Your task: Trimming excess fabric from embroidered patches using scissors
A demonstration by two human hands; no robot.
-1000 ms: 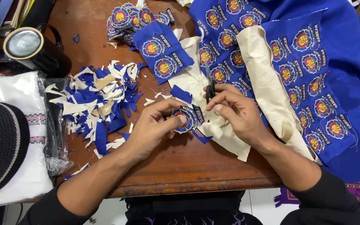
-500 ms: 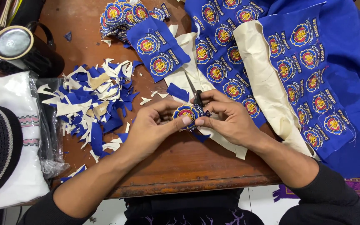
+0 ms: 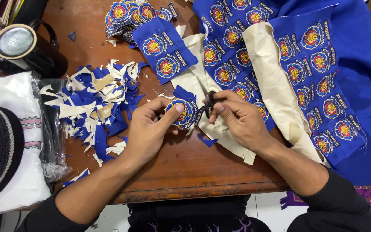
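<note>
My left hand (image 3: 149,129) pinches a round blue and gold embroidered patch (image 3: 184,112) between thumb and fingers above the wooden table (image 3: 181,165). My right hand (image 3: 237,120) grips small black scissors (image 3: 209,101), blades at the patch's right edge. A small blue offcut (image 3: 207,140) lies on the table just below the patch. Blue fabric with several rows of the same patches (image 3: 323,86) and its cream backing (image 3: 275,90) spread out on the right.
A heap of blue and cream scraps (image 3: 95,103) lies left of my hands. Cut patches (image 3: 129,15) are stacked at the back, with a two-patch piece (image 3: 164,53) nearby. A black mug (image 3: 20,45) and bagged white cloth (image 3: 18,141) sit at far left.
Both hands have shifted slightly with the patch turned between them. A small blue offcut now lies on the table below the patch.
</note>
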